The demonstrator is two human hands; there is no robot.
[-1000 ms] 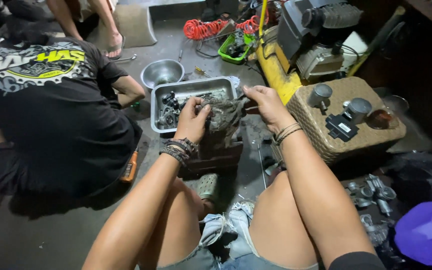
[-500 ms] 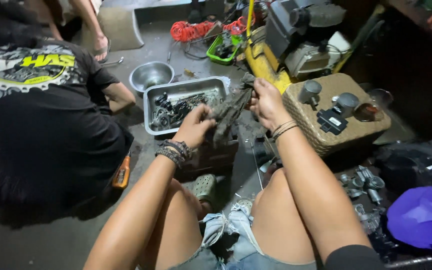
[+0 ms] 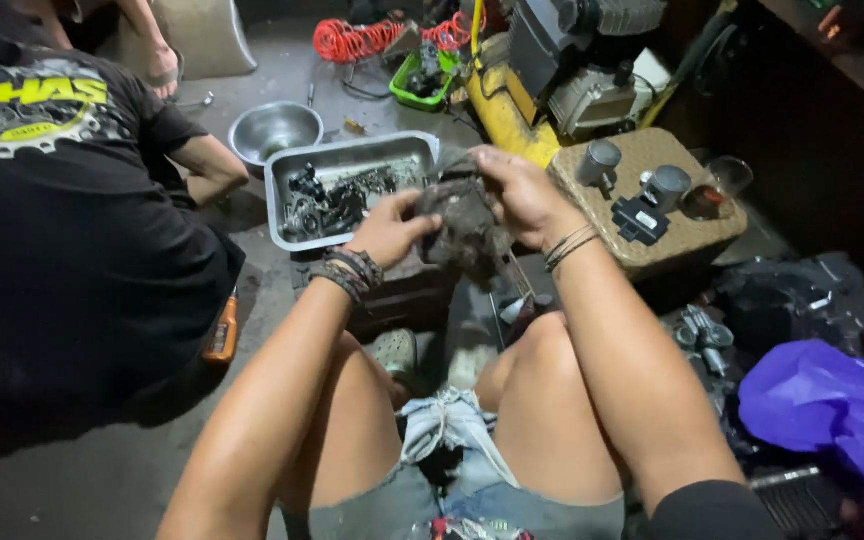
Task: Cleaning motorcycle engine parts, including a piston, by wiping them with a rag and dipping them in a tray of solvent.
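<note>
Grey concrete workshop floor (image 3: 102,480), dim, cluttered with parts and tools.

Far left: another person crouching in a black shirt (image 3: 62,250) with a yellow-and-white round graphic across the back; lettering left unread. Orange-handled tool (image 3: 222,335) lying by that person's knee. Round steel bowl (image 3: 274,128) sitting behind, on the floor.

Centre-left: rectangular metal tray (image 3: 287,225) resting on a dark crate, holding a heap of dark greasy small parts.

Left hand (image 3: 387,230), braided bands at the wrist, gripping the near side of a grimy dark engine part (image 3: 462,225), fingers curled shut on it. Right hand (image 3: 517,195) clamping the far top side of the same part, fingers closed over it. Part hanging in the air just right of the tray, above the knees, touching nothing but the hands.

Judgement on doing it well: keeping both grips firm since the surface looks oily, working over the tray so loose bits are dropping into it, turning the part slowly rather than jerking.

Behind: red coiled hose (image 3: 352,40), green plastic bin (image 3: 422,85), yellow-framed machine (image 3: 552,70).

Right: woven stool (image 3: 682,240) carrying two grey cylinders and a small black box with a white label patch. Far right: crumpled purple plastic bag (image 3: 822,405).
</note>
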